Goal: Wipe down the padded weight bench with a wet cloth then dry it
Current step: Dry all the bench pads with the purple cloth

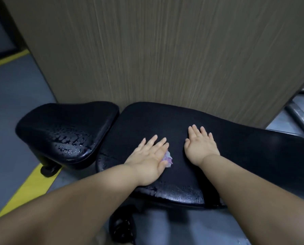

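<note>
While wet beads shine along its 6 o'clock edge, the black padded bench [236, 156] fills centre frame | lilac cloth [168, 159] on it, mostly under left hand [147, 161], fingers [153, 140] straight, pressing | right hand [200, 147] at cloth's 3 o'clock, flat, fingers spread | wood panel [165, 50] at 12 o'clock

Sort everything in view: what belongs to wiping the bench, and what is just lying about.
Job: left hand, flat on the purple cloth; right hand, flat on the long pad; wet seat pad.
Just there: wood-grain panel; yellow floor stripe; metal bars.
</note>
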`<state>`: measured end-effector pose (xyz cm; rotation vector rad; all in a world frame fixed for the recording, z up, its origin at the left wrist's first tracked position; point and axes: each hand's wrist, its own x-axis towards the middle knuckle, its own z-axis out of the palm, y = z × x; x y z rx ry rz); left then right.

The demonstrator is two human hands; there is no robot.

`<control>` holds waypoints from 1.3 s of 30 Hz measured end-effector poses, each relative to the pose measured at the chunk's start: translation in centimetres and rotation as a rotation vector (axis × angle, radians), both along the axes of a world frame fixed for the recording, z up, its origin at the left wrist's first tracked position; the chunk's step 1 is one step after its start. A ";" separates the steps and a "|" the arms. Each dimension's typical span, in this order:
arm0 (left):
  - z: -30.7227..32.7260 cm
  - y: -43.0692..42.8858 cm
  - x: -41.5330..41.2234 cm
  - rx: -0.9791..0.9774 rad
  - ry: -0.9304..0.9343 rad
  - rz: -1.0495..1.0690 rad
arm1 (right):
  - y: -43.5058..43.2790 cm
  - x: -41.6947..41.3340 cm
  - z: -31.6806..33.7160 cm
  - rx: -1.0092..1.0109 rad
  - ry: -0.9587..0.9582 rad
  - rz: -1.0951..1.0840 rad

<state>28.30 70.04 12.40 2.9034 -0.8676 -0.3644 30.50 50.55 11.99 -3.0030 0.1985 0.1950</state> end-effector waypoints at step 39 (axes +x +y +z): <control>-0.5 -1.7 11.3 -0.029 -0.023 0.157 | 3.1 2.0 -0.1 -0.011 -0.002 0.314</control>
